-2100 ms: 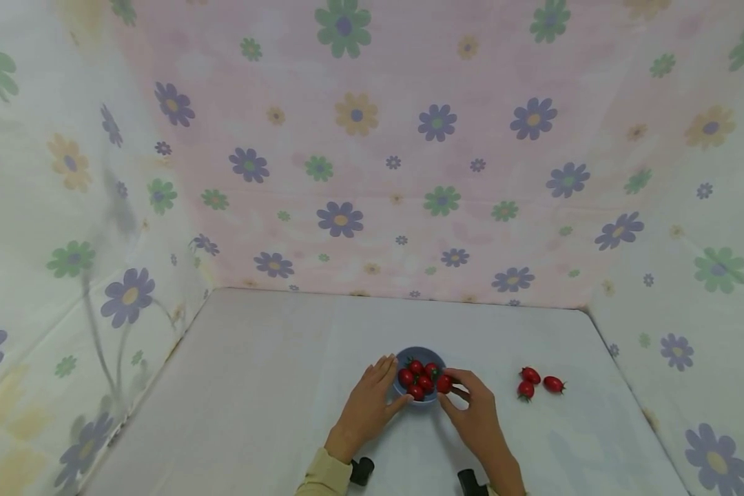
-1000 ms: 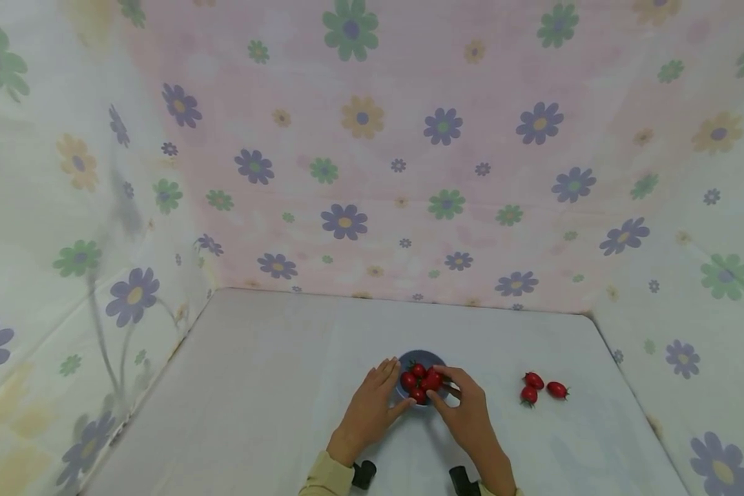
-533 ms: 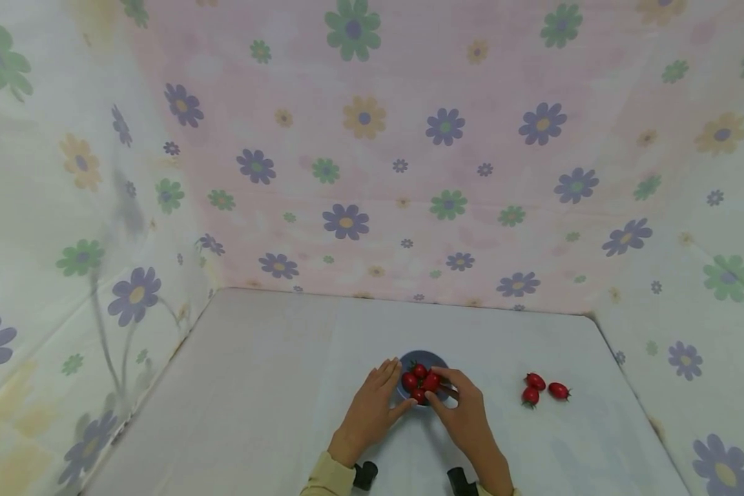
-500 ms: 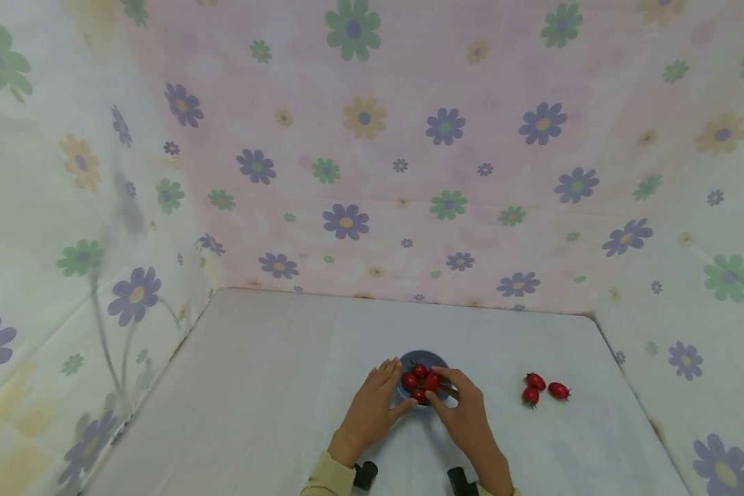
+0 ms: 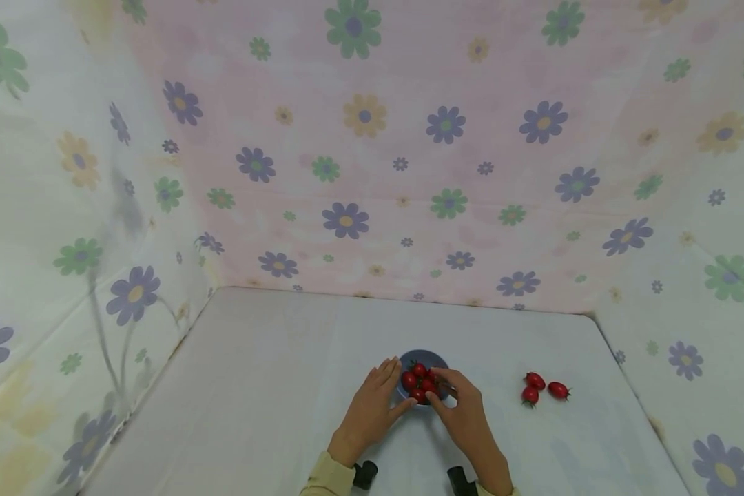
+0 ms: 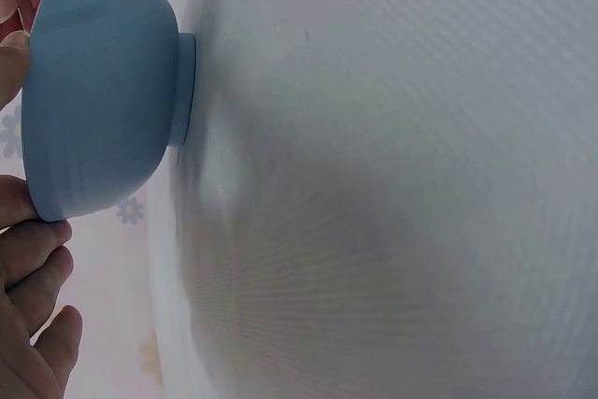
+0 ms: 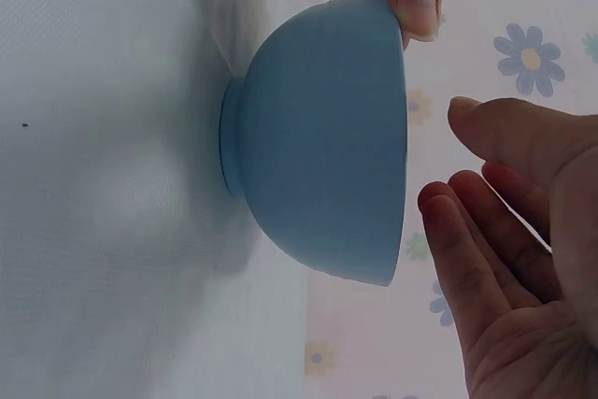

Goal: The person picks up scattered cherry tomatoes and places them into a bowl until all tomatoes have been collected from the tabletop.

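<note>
Yellow-cuffed left hand, its thumb and fingers gripping the rim of a blue bowl, right hand over the bowl's right side — thumb and fingers apart — with red tomatoes inside the bowl, three loose tomatoes farther right on a white table, flowered walls beyond.

You had no text, label, brand, number or sign to read. The blue bowl showed you a plain outer wall, and the flowered cloth on the far side showed only printed blossoms.
</note>
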{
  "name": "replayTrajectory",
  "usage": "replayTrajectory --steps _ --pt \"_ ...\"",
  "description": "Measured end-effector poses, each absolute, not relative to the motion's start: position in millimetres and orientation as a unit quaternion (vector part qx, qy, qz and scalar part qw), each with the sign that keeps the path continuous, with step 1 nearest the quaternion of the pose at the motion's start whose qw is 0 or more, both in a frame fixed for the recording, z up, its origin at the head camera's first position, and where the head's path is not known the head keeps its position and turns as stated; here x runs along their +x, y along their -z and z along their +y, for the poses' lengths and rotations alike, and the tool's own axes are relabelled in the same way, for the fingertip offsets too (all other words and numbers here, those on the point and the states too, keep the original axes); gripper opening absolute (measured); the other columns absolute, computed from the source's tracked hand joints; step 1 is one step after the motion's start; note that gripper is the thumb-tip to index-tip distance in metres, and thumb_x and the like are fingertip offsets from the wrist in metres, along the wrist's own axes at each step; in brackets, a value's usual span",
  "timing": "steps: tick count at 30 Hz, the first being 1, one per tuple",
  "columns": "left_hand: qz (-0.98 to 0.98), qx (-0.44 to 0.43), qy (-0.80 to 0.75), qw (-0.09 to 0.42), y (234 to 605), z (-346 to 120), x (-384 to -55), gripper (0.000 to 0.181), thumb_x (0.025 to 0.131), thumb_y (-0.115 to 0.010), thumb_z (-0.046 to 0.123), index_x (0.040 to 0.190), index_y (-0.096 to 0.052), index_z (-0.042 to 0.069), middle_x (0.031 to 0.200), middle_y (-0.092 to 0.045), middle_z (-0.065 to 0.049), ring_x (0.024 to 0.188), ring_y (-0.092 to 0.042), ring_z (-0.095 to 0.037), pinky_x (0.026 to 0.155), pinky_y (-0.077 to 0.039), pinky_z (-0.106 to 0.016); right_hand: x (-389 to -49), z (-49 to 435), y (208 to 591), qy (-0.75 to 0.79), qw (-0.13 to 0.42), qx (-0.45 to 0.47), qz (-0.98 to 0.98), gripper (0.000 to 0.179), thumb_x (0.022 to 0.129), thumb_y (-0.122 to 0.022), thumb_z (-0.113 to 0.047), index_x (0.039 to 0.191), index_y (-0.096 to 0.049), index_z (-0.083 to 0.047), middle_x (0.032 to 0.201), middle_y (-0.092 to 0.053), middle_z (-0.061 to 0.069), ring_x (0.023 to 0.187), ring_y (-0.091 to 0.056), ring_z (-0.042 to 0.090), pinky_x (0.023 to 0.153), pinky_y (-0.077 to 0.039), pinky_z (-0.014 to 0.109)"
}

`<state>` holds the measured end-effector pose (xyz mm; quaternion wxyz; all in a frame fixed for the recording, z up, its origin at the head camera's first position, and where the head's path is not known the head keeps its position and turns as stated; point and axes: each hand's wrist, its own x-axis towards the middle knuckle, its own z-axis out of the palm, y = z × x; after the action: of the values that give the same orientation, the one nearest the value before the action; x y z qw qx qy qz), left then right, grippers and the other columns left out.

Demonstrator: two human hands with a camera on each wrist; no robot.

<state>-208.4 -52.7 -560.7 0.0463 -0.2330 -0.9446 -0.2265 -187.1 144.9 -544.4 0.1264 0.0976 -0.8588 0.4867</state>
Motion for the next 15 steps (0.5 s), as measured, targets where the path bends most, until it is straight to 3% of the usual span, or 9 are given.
replayTrajectory --steps 15 --pt "-0.942 -0.238 0.23 0.054 560.6 -52.7 -208.1 0.076 0.1 -0.057 0.054 0.151 -0.046 -0.002 0.157 -0.045 -0.015 0.149 -0.039 -0.03 0.121 -0.033 -0.05 -182.7 147.2 542.2 -0.483 0.143 0.102 -0.858 0.047 0.081 -0.08 0.008 0.125 -0.067 -0.002 0.119 -0.07 0.016 0.11 -0.069 0.03 0.092 -0.059 0.039"
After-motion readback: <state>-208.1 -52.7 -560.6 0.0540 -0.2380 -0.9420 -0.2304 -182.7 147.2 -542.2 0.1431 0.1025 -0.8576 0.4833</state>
